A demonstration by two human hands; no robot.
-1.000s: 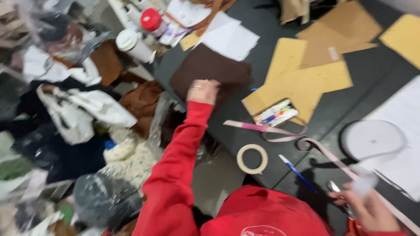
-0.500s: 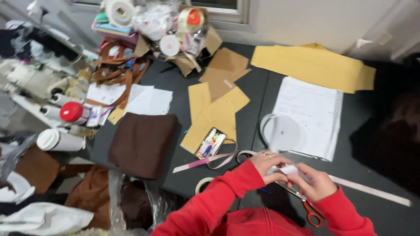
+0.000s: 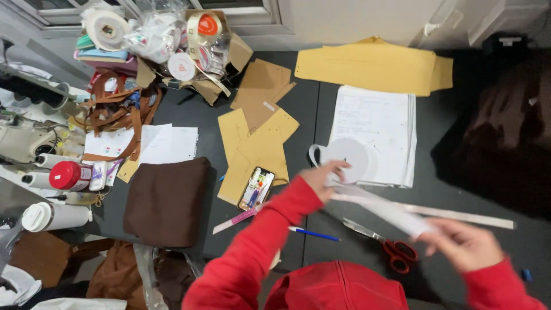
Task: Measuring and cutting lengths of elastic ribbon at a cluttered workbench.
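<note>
Two hands stretch a white strip [image 3: 381,208] between them over the dark table [image 3: 313,115]. The left hand [image 3: 324,175] pinches one end just beside the white roll [image 3: 347,159], and the right hand [image 3: 465,244] grips the other end, drawn down and away from the roll. Holding it at both ends keeps the strip taut and straight, likely so a length can be judged; motion blur hides how the fingers close, but both hands are clearly grasping it.

Just below the strip, on the side away from the roll, lie the red-handled scissors [image 3: 390,244], free on the table, with a blue pen [image 3: 313,233] to their left. A long ruler [image 3: 459,215] runs out from under the strip. Left of the roll sit a phone [image 3: 256,188] on tan pattern pieces [image 3: 258,143], and farther left a folded brown cloth [image 3: 166,201]. Behind the roll is a stack of paper [image 3: 376,132].

Half a second ago the hands were close together, working one end of the strip, and the scissors sat under the right hand. Now the hands are well apart with much more strip pulled out.
</note>
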